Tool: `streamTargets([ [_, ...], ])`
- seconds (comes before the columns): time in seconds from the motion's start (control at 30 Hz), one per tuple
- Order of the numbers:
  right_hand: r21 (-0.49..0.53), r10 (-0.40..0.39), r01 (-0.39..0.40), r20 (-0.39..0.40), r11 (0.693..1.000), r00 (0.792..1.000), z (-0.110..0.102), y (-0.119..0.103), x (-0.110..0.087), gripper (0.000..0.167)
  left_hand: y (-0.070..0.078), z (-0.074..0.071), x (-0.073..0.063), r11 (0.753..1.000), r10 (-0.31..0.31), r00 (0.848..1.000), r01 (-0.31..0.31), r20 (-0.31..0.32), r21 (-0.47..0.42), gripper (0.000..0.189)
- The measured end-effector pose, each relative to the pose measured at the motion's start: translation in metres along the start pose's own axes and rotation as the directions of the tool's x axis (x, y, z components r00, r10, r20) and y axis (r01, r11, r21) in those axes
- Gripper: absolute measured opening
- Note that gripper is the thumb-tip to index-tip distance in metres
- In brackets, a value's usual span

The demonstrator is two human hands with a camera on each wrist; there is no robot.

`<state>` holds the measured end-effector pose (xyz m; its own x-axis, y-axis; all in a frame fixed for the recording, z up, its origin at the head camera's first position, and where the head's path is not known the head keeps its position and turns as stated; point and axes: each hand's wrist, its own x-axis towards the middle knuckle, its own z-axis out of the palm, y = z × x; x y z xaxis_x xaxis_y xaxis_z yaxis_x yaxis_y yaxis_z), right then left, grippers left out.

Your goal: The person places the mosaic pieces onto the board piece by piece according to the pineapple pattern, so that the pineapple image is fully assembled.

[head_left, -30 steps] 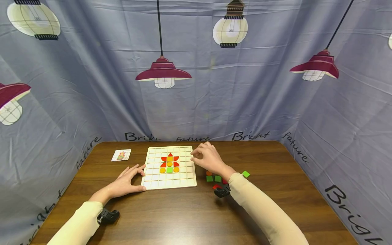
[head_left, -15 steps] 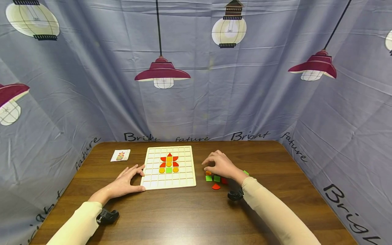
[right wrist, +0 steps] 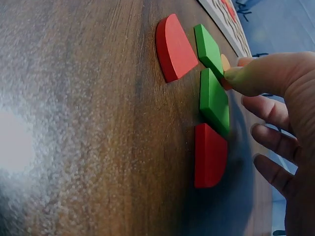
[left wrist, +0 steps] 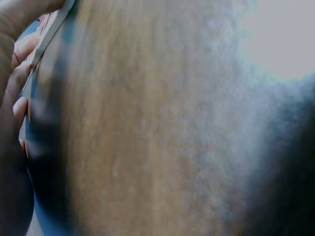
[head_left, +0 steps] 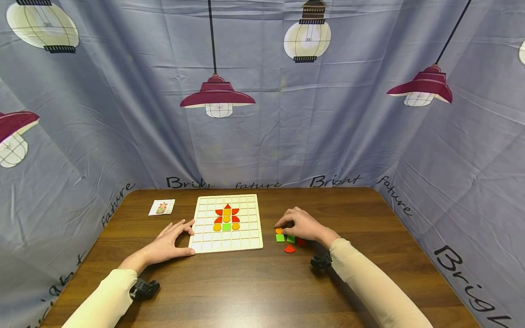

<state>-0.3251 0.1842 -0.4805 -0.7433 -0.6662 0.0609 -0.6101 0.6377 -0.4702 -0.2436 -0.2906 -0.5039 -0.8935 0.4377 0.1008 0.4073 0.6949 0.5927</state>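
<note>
A cream grid board [head_left: 205,237] lies on the table, with red, orange and green pieces forming a figure in its middle. My left hand [head_left: 170,243] rests beside it, thumb and fingers touching its left edge. Right of the board, my right hand [head_left: 301,224] is low over loose pieces. Its thumb and index finger pinch an orange disc [right wrist: 225,64], which is partly covered by the thumb in the right wrist view. Two green squares [right wrist: 215,101] and two red quarter-round pieces [right wrist: 174,46] lie close by on the wood.
A small card [head_left: 162,207] printed with a coloured figure lies at the table's back left. The brown wooden table [head_left: 229,287] ends at a grey-blue curtain [head_left: 254,146] with printed lamps. Glare whitens part of the left wrist view.
My right hand has moved from the board's right edge to the loose pieces and come down at the orange disc. My left hand has stayed at the board's left edge.
</note>
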Motion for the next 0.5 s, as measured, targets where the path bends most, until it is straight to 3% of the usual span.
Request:
streamTargets([
  [0.3, -0.02, -0.021, 0.021, 0.023, 1.0, 1.0, -0.0003, 0.0014, 0.001, 0.02, 0.0005, -0.0002, 0.0002, 1.0, 0.001, 1.0, -0.001, 0.002, -0.006, 0.049],
  [0.5, -0.04, 0.015, -0.014, 0.012, 0.999, 1.0, -0.0012, 0.008, -0.0001, 0.02, 0.0011, -0.0012, 0.0005, 1.0, -0.005, 1.0, 0.005, 0.009, -0.002, 0.048],
])
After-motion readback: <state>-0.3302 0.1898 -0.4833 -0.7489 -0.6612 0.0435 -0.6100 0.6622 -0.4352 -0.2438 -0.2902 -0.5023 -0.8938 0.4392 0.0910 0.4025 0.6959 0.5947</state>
